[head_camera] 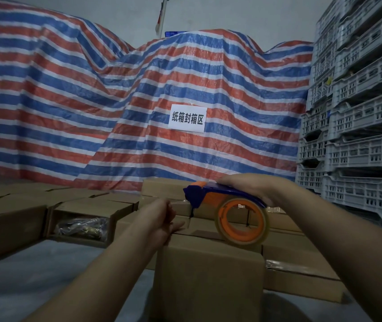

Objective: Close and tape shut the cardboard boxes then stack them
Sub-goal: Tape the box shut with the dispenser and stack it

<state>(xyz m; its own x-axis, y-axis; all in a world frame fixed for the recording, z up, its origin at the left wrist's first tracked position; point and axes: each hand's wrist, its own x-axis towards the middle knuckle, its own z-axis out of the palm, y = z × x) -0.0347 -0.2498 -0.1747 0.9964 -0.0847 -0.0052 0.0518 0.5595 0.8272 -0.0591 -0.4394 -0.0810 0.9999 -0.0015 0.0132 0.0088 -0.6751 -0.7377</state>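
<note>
Standing nearest, a closed plain brown cardboard box (208,275) waits under both hands. The left hand (159,223), fingers curled, seemingly pinches the clear tape's end; the right hand (250,188) grips a blue-and-orange tape dispenser (229,205). Pull taut and centre it over the seam, well before the striped tarpaulin (139,101).

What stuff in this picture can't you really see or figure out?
From the head view:
- What lies under the striped tarp: it covers everything.
- The top of the front box: the tape dispenser and both hands block it.
- The left hand fingertips: curled away, so any tape end is unclear.
- The shiny contents of the open box: too dark and small.
- The gray crates: cut off by the right edge.
</note>
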